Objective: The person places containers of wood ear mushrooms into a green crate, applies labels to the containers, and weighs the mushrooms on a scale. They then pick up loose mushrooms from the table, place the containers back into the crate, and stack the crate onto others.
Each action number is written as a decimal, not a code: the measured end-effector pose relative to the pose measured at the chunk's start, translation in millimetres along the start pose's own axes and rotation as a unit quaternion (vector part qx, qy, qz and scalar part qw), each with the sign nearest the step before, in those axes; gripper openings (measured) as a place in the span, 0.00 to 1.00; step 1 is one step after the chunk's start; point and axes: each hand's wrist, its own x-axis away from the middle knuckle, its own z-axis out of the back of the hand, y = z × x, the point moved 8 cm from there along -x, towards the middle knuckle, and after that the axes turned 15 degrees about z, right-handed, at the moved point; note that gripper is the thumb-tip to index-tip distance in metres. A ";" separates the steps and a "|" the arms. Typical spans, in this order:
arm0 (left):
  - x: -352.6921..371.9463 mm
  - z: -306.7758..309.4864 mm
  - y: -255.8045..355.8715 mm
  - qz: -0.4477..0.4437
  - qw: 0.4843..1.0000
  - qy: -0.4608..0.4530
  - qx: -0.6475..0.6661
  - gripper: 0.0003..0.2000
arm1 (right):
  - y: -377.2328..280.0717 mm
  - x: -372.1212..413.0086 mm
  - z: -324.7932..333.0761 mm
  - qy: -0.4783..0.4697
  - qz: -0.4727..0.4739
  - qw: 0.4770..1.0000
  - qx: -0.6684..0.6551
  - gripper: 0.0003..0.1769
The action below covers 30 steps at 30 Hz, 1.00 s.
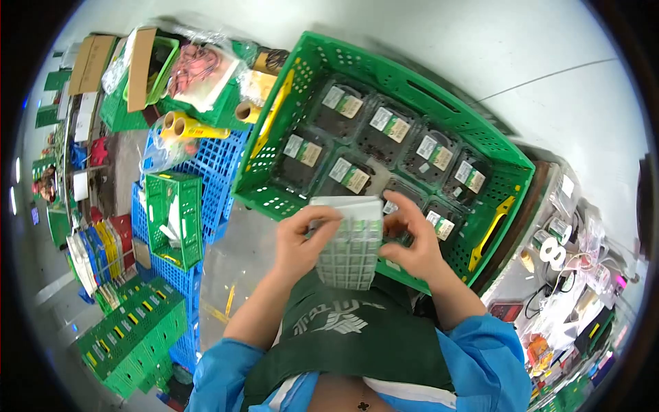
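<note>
My left hand (302, 240) is closed on the left edge of a pale label sheet (347, 250), thumb on top. The sheet hangs in front of my apron; a grid of rectangles covers it, with a few green-marked labels near its upper part. My right hand (419, 240) is by the sheet's right edge, thumb and fingers curved but apart, with no held thing visible between them. Beyond both hands is a green crate (384, 58) holding several clear plastic punnets (391, 130) of dark contents. Most show a white-and-green label (349, 175) on the lid.
Left of the crate, blue pallets (216, 161) carry yellow rolls (195, 127) and a smaller green crate (174, 220). Stacked green crates (134, 336) stand at lower left. At right, a cluttered bench (570, 275) holds tape rolls (551, 253), cables and plastic bags.
</note>
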 end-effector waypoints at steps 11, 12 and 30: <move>14.7 -4.9 19.0 -0.032 0.987 -0.076 -0.137 0.25 | -5.2 -1.7 -15.4 0.050 0.028 0.998 -0.008 0.22; 15.6 -5.3 20.4 -0.031 0.988 -0.073 -0.136 0.25 | -5.0 -2.9 -15.2 0.047 0.028 0.998 -0.009 0.22; 18.5 9.1 1.5 -0.020 1.000 -0.004 0.000 0.11 | -25.1 -10.1 -23.0 0.060 0.109 0.982 0.141 0.13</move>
